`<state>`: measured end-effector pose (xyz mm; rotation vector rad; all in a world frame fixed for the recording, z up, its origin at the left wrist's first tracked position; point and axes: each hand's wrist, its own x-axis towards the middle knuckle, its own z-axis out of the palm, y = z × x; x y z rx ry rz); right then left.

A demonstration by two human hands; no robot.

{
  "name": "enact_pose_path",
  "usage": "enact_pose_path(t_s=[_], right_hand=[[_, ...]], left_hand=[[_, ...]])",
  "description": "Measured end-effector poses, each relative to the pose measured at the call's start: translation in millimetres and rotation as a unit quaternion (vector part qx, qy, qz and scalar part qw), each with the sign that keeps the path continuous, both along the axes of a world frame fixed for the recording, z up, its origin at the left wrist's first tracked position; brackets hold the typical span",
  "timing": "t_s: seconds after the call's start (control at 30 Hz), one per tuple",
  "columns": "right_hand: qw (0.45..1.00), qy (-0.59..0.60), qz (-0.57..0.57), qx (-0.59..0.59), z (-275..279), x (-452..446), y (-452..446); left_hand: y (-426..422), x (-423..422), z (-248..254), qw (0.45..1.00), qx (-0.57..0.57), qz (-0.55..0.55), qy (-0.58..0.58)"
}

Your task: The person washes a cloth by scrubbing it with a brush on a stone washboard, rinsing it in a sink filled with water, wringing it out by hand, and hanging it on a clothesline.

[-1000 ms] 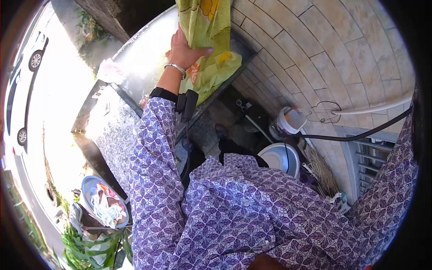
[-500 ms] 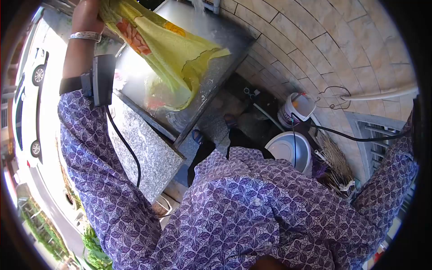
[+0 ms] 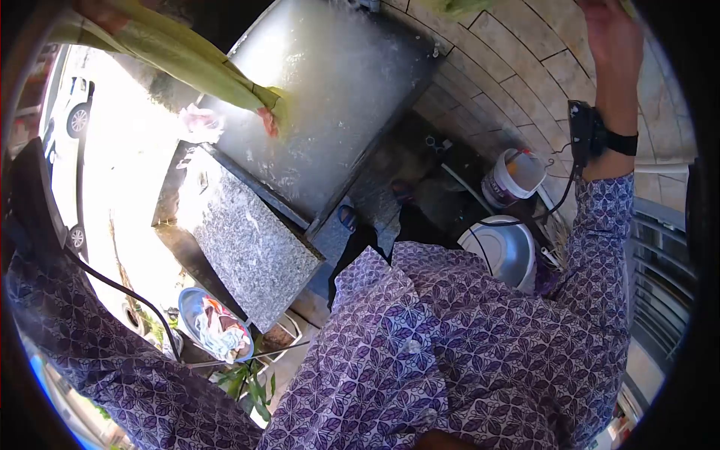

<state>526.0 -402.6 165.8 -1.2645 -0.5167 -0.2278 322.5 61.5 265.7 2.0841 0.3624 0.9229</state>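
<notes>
Just brought right hand (image 3: 615, 41) up into view — can't tell if its fingers are closed at the cropped edge, nor read left hand, out of frame — leaving yellow-green printed cloth (image 3: 187, 66) slung from upper left, mostly off wet bench (image 3: 319, 161).

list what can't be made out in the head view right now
All in the head view:
Left hand: beyond the dark left edge.
Right hand's fingertips: cut off by the top edge.
Yellow cloth's far end: cut off at the upper left, blurred.
Orange thing in the bucket: too small.
Lower clothes in the blue basin: hidden by those above.
</notes>
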Motion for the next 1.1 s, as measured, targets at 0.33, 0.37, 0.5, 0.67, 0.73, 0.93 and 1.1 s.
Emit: enact_pose_path(t_s=[0.33,0.37,0.5,0.67,0.73,0.93,1.1], right_hand=[[0.939,0.182,0.063,-0.284,-260,34,105],[0.935,0.163,0.045,-0.311,-285,26,114],[0.896,0.101,0.132,-0.413,-302,-36,130],[0.849,0.096,0.237,-0.463,-297,-100,91],[0.845,0.105,0.241,-0.466,-294,-120,66],[0.773,0.222,0.216,-0.554,-302,-176,-33],[0.721,0.304,0.201,-0.589,-306,-202,-71]], left_hand=[[-44,16,-113,0.918,0.081,-0.095,0.377],[-46,12,-147,0.913,-0.021,-0.079,0.399],[-56,-2,-316,0.896,-0.197,-0.045,0.395],[-108,-10,-413,0.845,0.03,-0.002,0.533],[-116,-12,-446,0.812,0.005,-0.044,0.582],[-110,-38,-516,0.662,0.159,-0.145,0.718],[-93,-50,-509,0.554,0.235,-0.266,0.753]])
